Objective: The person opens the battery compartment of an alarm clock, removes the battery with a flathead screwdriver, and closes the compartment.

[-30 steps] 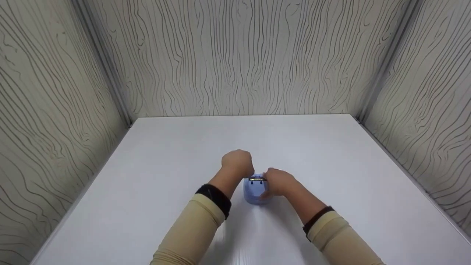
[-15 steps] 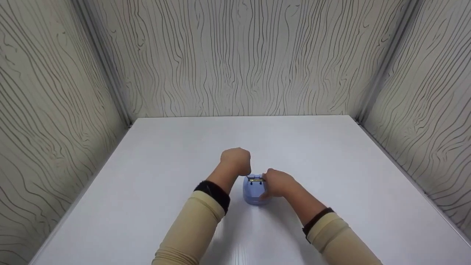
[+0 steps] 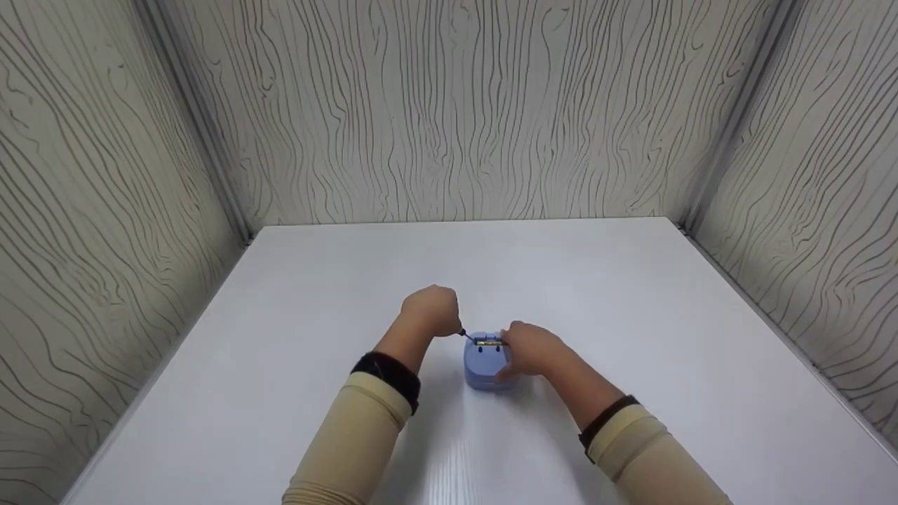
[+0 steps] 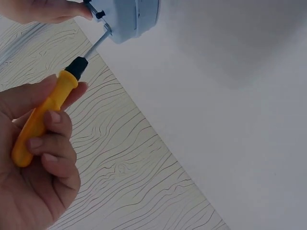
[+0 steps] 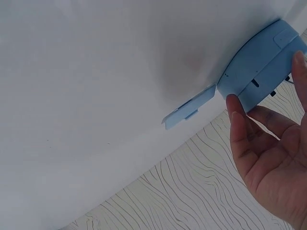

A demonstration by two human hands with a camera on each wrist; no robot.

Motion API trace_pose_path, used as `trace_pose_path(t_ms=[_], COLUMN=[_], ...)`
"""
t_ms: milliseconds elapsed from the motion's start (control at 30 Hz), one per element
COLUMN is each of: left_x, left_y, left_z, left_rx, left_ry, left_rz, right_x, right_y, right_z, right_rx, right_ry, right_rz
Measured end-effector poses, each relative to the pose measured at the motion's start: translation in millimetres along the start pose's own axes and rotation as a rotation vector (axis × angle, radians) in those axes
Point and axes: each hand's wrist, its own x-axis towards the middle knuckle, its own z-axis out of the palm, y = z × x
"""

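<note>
Pale walls printed with dark wood-grain lines (image 3: 449,105) fill the top and both sides of the head view. Below them spreads a smooth white surface (image 3: 316,301). My beige sleeves (image 3: 354,438) rise from the bottom edge of the frame, leading to my left hand (image 3: 429,310) and my right hand (image 3: 534,349) just below the centre. Between them, on the surface, sits a rounded light-blue plastic device (image 3: 486,366); my right hand grips its right side with thumb and fingers. My left hand is wrapped round a slim screwdriver with a yellow handle and black collar (image 4: 38,119), its metal shaft slanting to the device's edge. In the right wrist view, a thin, flat light-blue strip with a small tab (image 5: 188,108) lies near the middle, just beside the device. Smallest is a narrow yellow-and-black cylinder (image 3: 489,343) across the device's upper part, the screwdriver's tip by its left end.
</note>
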Motion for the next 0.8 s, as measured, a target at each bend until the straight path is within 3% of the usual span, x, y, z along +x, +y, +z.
trace_pose_path(t_ms=[800], left_x=[-2.7], left_y=[-36.0], left_z=[21.9], left_rx=[-0.228], left_ry=[-0.117], left_rz=[-0.094], right_x=[0.3], right_y=[0.6], right_z=[-0.1], right_rx=[0.014], right_ry=[0.000], right_rz=[-0.007])
